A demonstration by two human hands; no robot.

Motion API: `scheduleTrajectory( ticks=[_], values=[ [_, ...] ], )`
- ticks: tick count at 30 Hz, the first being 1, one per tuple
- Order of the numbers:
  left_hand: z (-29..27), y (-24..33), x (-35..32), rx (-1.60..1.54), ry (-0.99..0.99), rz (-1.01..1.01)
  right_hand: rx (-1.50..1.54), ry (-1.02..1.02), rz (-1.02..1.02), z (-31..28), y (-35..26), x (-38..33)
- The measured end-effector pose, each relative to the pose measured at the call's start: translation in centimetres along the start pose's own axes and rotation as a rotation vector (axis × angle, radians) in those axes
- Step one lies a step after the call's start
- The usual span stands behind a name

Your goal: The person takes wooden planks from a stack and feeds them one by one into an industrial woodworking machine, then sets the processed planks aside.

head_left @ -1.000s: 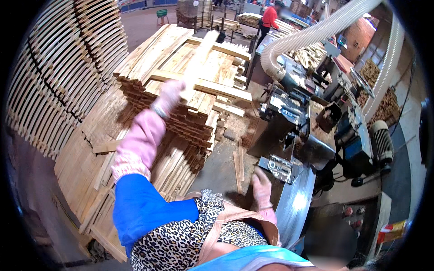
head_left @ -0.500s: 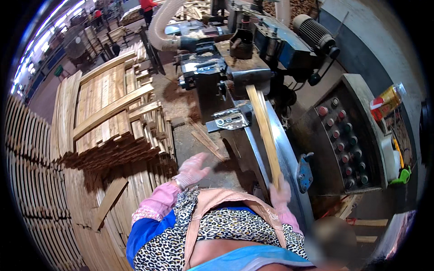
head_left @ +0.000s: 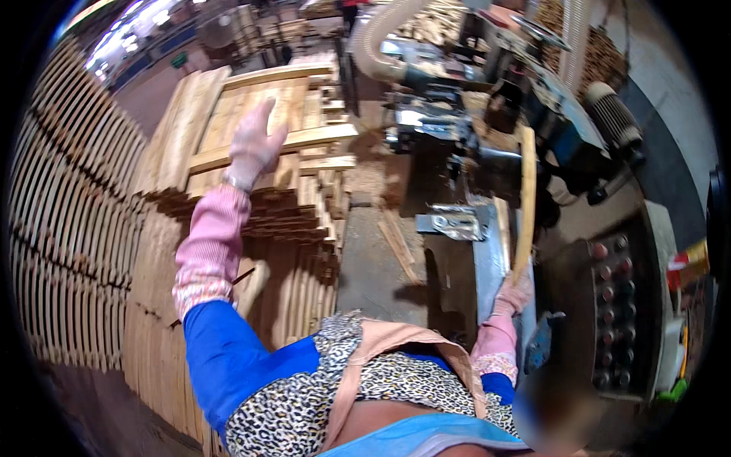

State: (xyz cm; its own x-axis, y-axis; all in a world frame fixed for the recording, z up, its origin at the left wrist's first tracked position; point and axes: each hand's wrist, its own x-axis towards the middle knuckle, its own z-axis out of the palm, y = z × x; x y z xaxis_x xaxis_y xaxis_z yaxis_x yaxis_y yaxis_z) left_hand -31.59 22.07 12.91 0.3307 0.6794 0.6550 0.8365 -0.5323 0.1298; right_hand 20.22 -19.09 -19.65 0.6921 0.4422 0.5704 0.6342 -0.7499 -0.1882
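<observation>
Stretched forward over a stack of wooden boards [head_left: 171, 126] is my left hand [head_left: 253, 148], gloved, fingers extended and thumb apart, with nothing in it. Whether it touches the top boards, I cannot tell. My right hand [head_left: 513, 294], also gloved, is closed around the near end of a long, narrow wooden strip [head_left: 526, 202]. The strip points away from me above the metal machine bed [head_left: 487, 266]. A second, paler strip [head_left: 502, 221] lies along the bed, left of the held one.
A metal guide block [head_left: 457, 223] sits on the bed's left side. To the right stands a control panel [head_left: 615, 305] with several buttons. Beyond are the machine heads, a motor [head_left: 611, 114] and a dust hose [head_left: 371, 49]. Slatted wood stacks [head_left: 68, 259] fill the left.
My left hand has reached forward and left, from beside my body to over the board stack. My right hand keeps its hold on the strip. The view has turned left.
</observation>
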Motion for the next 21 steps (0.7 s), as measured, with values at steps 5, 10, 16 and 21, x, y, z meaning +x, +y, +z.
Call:
scheduleTrajectory(
  ticks=[5,10,16,21],
  values=[
    [-5.6,-15.0,6.1,0.397,-0.171,-0.556,-0.017,-0.101,0.101,-1.3,-1.7,-1.7],
    [-9.9,-30.7,2.0,0.436,-0.184,-1.128,-0.124,-0.414,0.275,-16.2,0.6,-11.6],
    [-9.9,-34.6,0.9,0.272,-0.433,-1.079,-0.221,-0.365,0.072,-21.1,6.1,-17.9],
    [-9.7,-28.3,-0.1,0.343,-0.392,-1.017,-0.123,-0.272,-0.089,-16.5,5.7,-14.7]
  ],
)
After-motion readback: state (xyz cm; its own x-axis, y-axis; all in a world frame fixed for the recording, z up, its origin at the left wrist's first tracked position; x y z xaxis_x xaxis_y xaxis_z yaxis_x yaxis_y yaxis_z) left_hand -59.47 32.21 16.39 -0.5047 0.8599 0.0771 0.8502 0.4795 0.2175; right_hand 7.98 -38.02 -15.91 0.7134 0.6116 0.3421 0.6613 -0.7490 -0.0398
